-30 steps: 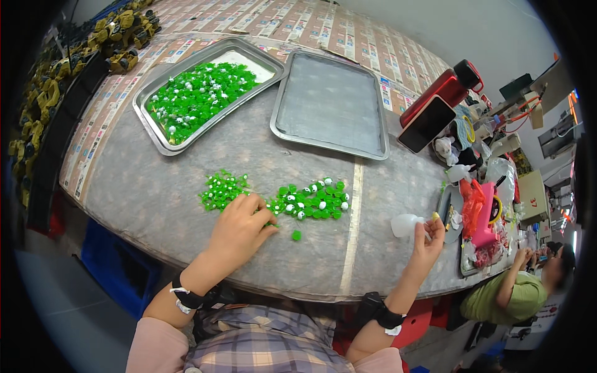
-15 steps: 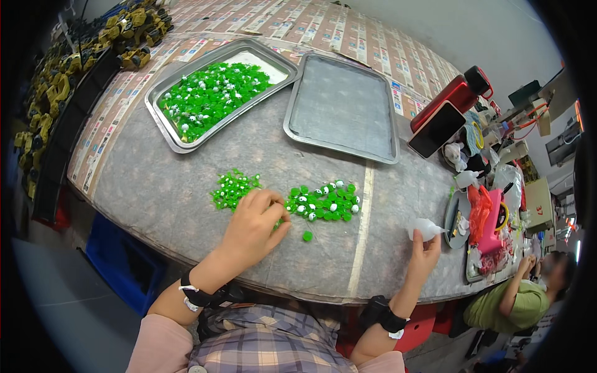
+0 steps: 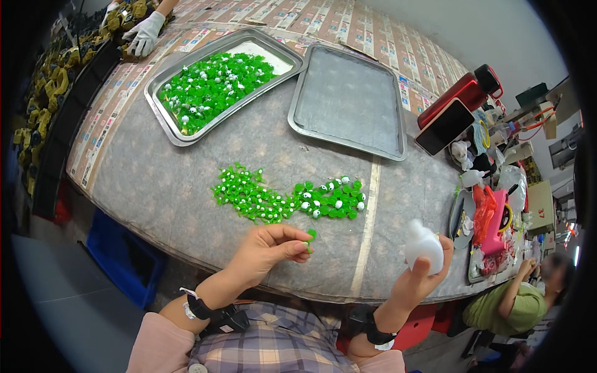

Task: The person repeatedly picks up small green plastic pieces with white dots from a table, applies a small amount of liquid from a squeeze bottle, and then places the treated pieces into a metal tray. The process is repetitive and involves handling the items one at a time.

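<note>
My left hand (image 3: pixel 264 253) is closed, with a small green plastic piece (image 3: pixel 311 235) pinched between thumb and fingertips. Whether this is one piece or two touching, I cannot tell. In my right hand (image 3: pixel 415 287) is a white squeeze bottle (image 3: pixel 418 244), held tilted with its narrow end up, the fingers wrapped round its body. Beyond my left hand lies a pile of green pieces with small white tips (image 3: pixel 252 194). To its right sits a group of round green pieces, some bearing white balls with black dots (image 3: pixel 329 200).
A metal tray (image 3: pixel 163 127) full of green-and-white pieces and a flat metal tray (image 3: pixel 348 146) lie farther back. At right are a phone (image 3: pixel 444 126), a red bottle (image 3: pixel 457 96) and clutter. A co-worker's gloved hand (image 3: pixel 144 34) is at the far left; another person (image 3: pixel 507 304) sits right.
My left hand has drawn back from the green pile toward me and the right, a piece in its fingertips. My right hand has tipped the bottle upward. A gloved hand has appeared far left.
</note>
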